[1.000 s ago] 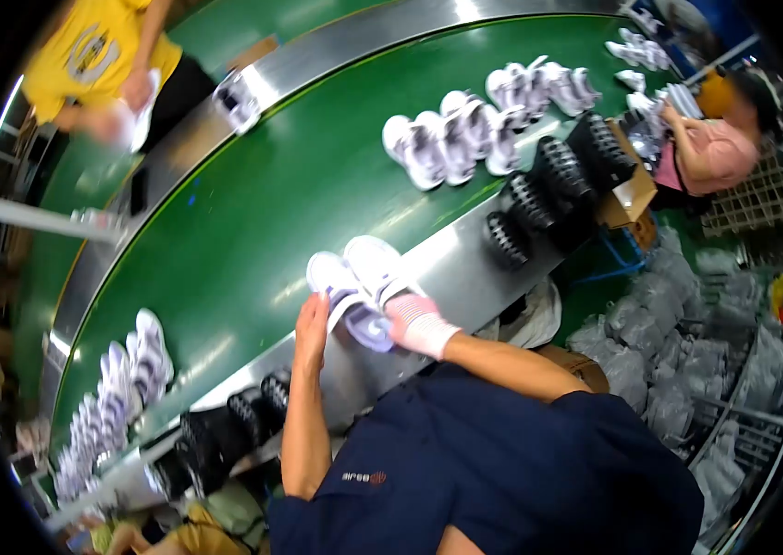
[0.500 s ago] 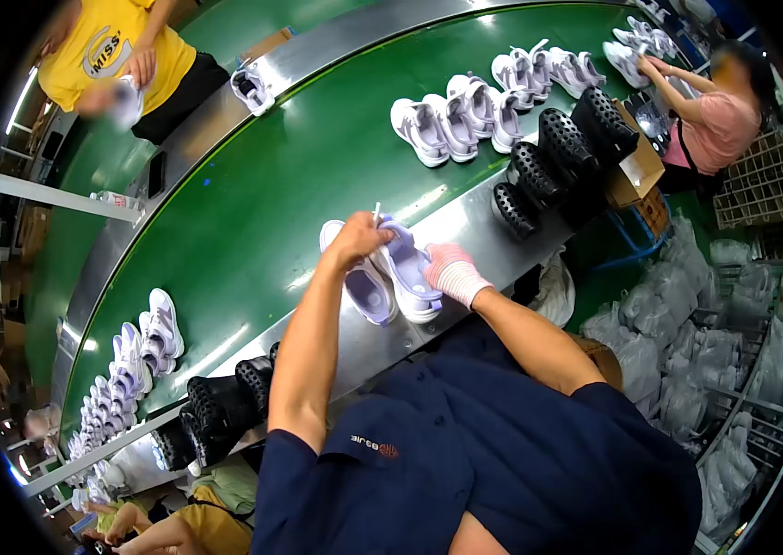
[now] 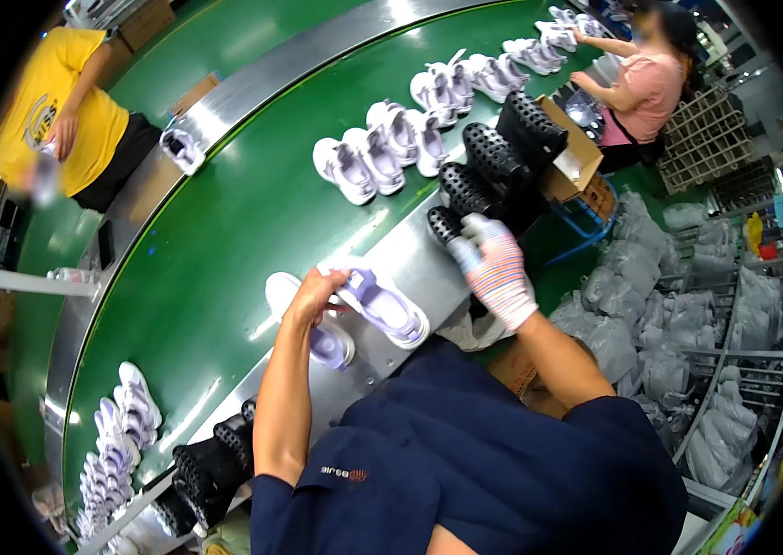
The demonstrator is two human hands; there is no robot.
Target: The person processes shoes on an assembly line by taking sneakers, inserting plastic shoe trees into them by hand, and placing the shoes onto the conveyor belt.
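Observation:
My bare left hand is closed on the front of a white and lavender sneaker, which lies tilted at the belt's near edge with its opening facing up. A second sneaker of the same kind lies beside it, partly hidden under that hand. My right hand, in a striped knit glove, is away from the sneakers. Its fingers stretch towards the smallest black, hole-studded shoe-shaped form, right at its edge; whether they touch is unclear. No object shows in the glove.
Several more black forms stand behind on the metal ledge. White sneakers line the green belt. Black forms also stand at lower left. A cardboard box and bagged items are at right. Two co-workers are across and to the right.
My right hand has let go of the sneaker and moved right and up to the black forms. My left hand keeps hold of the sneaker, now turned more sideways. The view has swung right.

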